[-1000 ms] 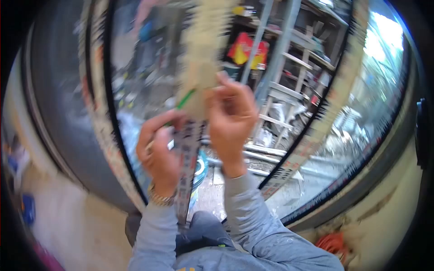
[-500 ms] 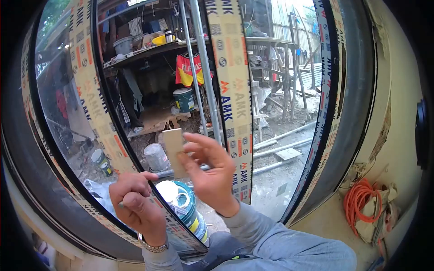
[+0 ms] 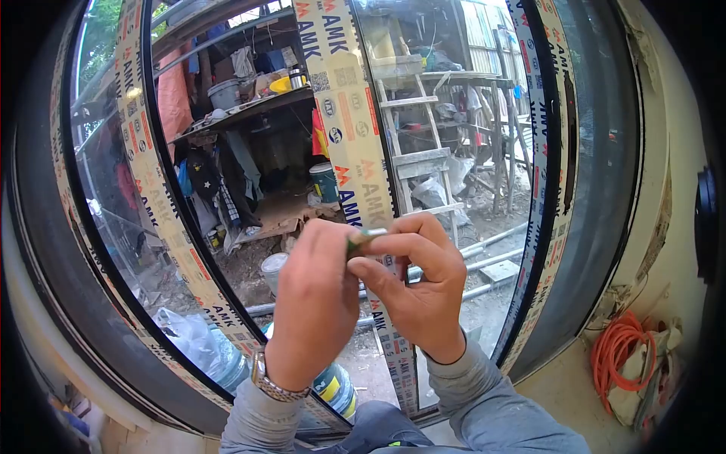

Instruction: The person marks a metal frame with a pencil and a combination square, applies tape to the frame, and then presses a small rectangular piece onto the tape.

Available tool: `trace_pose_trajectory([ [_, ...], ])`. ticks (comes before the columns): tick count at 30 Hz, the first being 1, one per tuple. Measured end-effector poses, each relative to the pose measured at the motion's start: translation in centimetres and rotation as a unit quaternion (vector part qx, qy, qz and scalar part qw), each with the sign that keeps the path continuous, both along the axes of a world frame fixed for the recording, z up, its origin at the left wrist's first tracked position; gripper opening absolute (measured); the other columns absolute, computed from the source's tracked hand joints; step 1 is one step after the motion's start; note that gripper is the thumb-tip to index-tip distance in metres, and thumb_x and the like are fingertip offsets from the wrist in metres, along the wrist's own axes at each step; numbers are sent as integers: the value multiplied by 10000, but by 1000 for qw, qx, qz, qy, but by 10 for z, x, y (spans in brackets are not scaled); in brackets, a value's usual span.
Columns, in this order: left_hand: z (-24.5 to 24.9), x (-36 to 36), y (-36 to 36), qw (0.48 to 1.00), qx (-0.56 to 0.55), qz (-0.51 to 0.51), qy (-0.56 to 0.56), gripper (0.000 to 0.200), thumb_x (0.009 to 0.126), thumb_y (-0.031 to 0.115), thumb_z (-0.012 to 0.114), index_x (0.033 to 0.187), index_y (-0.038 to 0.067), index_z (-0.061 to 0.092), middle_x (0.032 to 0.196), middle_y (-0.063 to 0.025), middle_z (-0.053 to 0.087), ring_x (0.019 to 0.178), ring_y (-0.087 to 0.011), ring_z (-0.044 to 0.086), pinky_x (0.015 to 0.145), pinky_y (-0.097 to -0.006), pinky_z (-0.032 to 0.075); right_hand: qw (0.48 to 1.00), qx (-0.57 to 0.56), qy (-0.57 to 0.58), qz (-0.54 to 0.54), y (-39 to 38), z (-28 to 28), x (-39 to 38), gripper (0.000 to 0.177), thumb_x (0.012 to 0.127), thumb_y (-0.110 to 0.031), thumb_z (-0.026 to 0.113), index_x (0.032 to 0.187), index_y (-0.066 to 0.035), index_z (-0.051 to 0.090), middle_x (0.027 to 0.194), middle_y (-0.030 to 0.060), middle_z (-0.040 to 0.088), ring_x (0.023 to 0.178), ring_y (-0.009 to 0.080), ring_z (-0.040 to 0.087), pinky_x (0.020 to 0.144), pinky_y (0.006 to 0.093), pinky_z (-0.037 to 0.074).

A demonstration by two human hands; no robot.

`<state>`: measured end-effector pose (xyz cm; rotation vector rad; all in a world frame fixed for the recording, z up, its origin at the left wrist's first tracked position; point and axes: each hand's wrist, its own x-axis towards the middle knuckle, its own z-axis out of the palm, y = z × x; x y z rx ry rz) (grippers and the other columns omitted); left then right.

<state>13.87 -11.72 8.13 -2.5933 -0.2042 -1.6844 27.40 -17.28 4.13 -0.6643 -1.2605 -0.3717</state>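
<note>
My two hands are raised together in front of the glass panels. A small greenish piece [image 3: 363, 237] shows between their fingertips; its exact shape is partly hidden. My left hand [image 3: 316, 291], with a metal watch [image 3: 274, 382] on the wrist, is closed around its left part. The fingers of my right hand [image 3: 420, 284] are curled and pinch its right end. Behind the hands stands a window frame post [image 3: 352, 113] covered in printed AMK tape. The flat beige piece is not visible.
More taped frame bars [image 3: 170, 204] stand to the left and right. An orange hose coil [image 3: 622, 354] lies on the floor at right. Beyond the glass are a wooden ladder [image 3: 420, 158], buckets, pipes and a shelf [image 3: 234, 106].
My hands have come together, and the small greenish piece is now between them. The flat beige piece my right hand held has gone from sight. The view has shifted.
</note>
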Motion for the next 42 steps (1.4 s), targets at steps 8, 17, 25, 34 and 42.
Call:
trace_pose_trajectory([
  [8, 18, 15, -17, 999, 45, 19, -9, 281, 811, -112, 647, 1066, -14, 582, 969, -215, 597, 874, -453, 628, 724, -499, 507, 998, 64, 19, -22, -3, 22, -1, 195, 806, -36, 865, 981, -56, 779, 880, 48, 633, 709, 121, 554, 534, 263, 375],
  [17, 33, 14, -23, 998, 52, 16, -31, 122, 883, -37, 678, 969, -16, 595, 878, -208, 601, 795, -463, 608, 669, -486, 499, 989, 73, 6, 126, 4, 45, 7, 109, 968, -11, 707, 1071, 4, 672, 930, 28, 645, 739, 63, 544, 614, 236, 437],
  [25, 85, 17, 26, 958, -248, -104, -95, 193, 1006, 35, 650, 1165, -51, 718, 872, -50, 737, 698, -84, 659, 627, -250, 519, 950, 128, 86, 272, -7, 98, 44, 169, 1058, -119, 544, 1206, -38, 529, 967, 74, 663, 764, 112, 599, 613, 233, 434],
  [34, 126, 47, 64, 964, -156, -137, -165, 192, 977, 82, 747, 1090, -70, 716, 895, -80, 758, 717, -92, 689, 598, -225, 539, 981, -93, -37, -163, 45, 89, 33, 242, 937, -214, 712, 1095, -32, 685, 1006, 187, 717, 824, 400, 712, 693, 488, 546],
  [42, 132, 54, 72, 970, -100, -66, -210, 185, 871, 111, 793, 885, -71, 770, 714, -127, 742, 601, -147, 701, 571, -311, 543, 968, -10, -34, -247, 61, 87, 26, 404, 835, -271, 823, 1161, -85, 671, 977, 133, 707, 823, 371, 721, 667, 469, 565],
])
